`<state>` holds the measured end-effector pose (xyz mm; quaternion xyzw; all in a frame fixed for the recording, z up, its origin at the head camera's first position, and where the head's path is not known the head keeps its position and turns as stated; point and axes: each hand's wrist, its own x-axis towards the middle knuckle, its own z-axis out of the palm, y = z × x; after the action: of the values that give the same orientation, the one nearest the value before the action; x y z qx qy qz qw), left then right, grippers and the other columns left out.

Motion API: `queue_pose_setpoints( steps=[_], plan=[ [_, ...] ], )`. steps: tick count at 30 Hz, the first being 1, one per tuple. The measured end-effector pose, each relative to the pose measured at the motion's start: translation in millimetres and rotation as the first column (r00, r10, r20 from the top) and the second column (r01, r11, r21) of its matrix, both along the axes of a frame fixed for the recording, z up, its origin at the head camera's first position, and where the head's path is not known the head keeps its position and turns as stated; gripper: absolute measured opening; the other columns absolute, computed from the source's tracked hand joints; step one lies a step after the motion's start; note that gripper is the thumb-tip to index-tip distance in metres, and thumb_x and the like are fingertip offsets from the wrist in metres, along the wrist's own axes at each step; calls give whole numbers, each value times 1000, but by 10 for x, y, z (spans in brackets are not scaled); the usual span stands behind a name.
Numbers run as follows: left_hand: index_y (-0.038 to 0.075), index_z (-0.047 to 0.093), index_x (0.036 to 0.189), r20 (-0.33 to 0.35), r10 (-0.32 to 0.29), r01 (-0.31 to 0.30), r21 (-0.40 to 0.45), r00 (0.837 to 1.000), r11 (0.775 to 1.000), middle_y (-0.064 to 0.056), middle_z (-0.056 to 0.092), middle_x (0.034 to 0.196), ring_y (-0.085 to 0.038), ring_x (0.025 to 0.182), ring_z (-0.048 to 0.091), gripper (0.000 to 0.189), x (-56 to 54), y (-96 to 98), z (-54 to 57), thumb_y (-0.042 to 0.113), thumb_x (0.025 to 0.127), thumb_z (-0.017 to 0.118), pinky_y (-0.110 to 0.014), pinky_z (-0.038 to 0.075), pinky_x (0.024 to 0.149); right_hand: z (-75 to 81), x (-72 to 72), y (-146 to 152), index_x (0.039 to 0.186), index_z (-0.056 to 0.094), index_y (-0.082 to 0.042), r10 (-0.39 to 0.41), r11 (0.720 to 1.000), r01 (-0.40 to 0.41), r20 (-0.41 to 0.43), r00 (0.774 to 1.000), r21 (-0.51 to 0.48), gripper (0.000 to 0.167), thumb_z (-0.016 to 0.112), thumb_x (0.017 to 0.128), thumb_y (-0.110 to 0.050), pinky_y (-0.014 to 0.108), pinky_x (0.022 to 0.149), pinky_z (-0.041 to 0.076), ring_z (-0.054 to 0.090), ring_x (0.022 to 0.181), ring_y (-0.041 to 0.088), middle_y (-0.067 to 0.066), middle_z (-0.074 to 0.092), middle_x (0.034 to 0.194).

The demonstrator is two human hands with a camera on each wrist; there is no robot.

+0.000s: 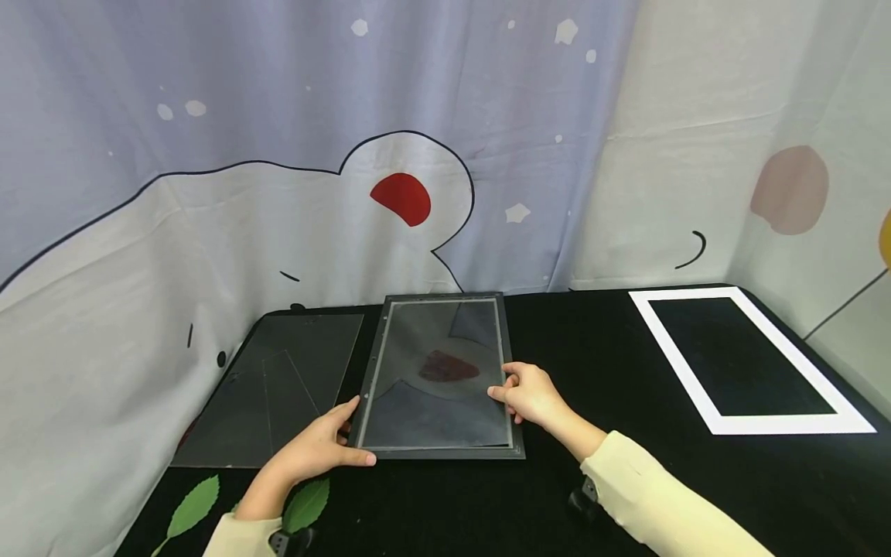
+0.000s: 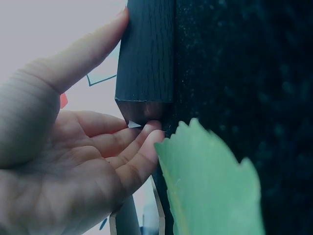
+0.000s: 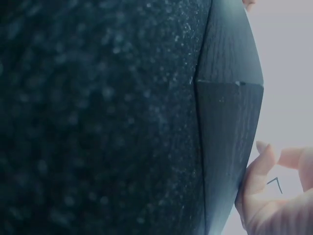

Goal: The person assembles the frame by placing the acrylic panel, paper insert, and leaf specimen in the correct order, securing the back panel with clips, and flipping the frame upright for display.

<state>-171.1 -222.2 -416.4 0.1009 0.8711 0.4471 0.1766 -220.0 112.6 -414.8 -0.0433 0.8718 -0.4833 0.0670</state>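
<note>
A dark grey picture frame lies on the black cloth in the middle of the head view, its clear pane reflecting the curtain. At its lower left corner my left hand grips it, thumb along the front edge and fingers against the left side. The left wrist view shows the frame's wood-grained corner between thumb and fingers. My right hand holds the right side, with fingertips over the rim and others curled beside it. In the right wrist view, fingers touch the frame's side.
Left of the frame lies a dark backing board with a thin triangular outline. A white rectangular mat border lies at the right. Green leaf prints show near the left forearm. A patterned curtain hangs behind the table.
</note>
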Motion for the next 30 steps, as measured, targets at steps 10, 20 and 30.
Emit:
queue_pose_setpoints(
  steps=[10,20,30],
  plan=[
    [-13,15,148,-7,-4,4,2,1000,1000,-25,48,124,-22,88,61,105,3,17,12,22,76,83,-36,52,75,17,-17,-6,132,49,13,12,998,-12,-6,1000,61,57,71,86,-12,27,44,48,51,41,12,5,55,67],
    [-12,16,148,-3,12,-12,-14,1000,1000,-23,50,121,-21,87,60,105,6,18,10,22,75,83,-36,51,75,15,-38,-38,131,50,11,-5,991,8,-23,1000,135,58,74,84,-13,26,47,48,54,42,13,5,58,63],
    [-13,13,148,9,2,-2,5,1000,1000,-23,51,117,-21,85,61,106,8,17,12,21,76,83,-35,52,72,72,-20,-69,129,52,11,2,978,9,-48,999,210,58,75,83,-14,27,49,48,55,42,13,3,60,66]
  ],
)
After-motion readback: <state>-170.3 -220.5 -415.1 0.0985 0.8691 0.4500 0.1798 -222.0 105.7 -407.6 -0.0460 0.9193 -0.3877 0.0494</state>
